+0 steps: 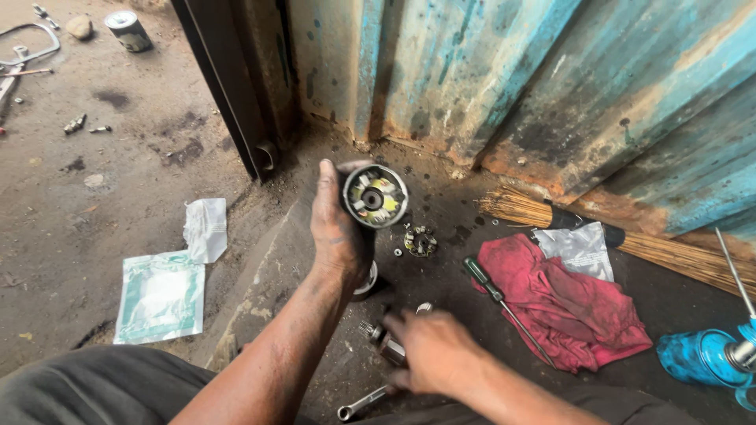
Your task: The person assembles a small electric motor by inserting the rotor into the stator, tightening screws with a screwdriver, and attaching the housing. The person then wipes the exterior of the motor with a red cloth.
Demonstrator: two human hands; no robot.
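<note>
The left hand (337, 228) is raised near the middle of the scene, its fingers curled around a round metal motor housing (375, 196) whose open end faces the camera, showing a dark centre hole ringed by yellowish and white parts. The right hand (431, 352) is lower and nearer, closed over a short grey metal shaft with a toothed end (376, 334) that sticks out to the left of the fingers; how tightly it grips cannot be told.

Just below the right hand a silver steel spanner (361, 404) lies on the dark oily floor (441, 275). Beyond the hands, near the housing, a small round black-and-silver brush plate (420, 241) rests on the floor. To the right lies a screwdriver with a green and black handle (496, 297), its shaft resting across a crumpled red cloth (567, 303). A grey plastic bag (581, 249) sits on the far edge of the cloth, and behind it a straw broom (535, 211) lies along a rusty blue corrugated metal wall (551, 86). At the far right stands a blue oil can (705, 358).

To the left, on the dusty concrete, lie a pale green plastic packet (161, 295) and a torn white wrapper (206, 228). A small metal tin (127, 30) stands at the far left.
</note>
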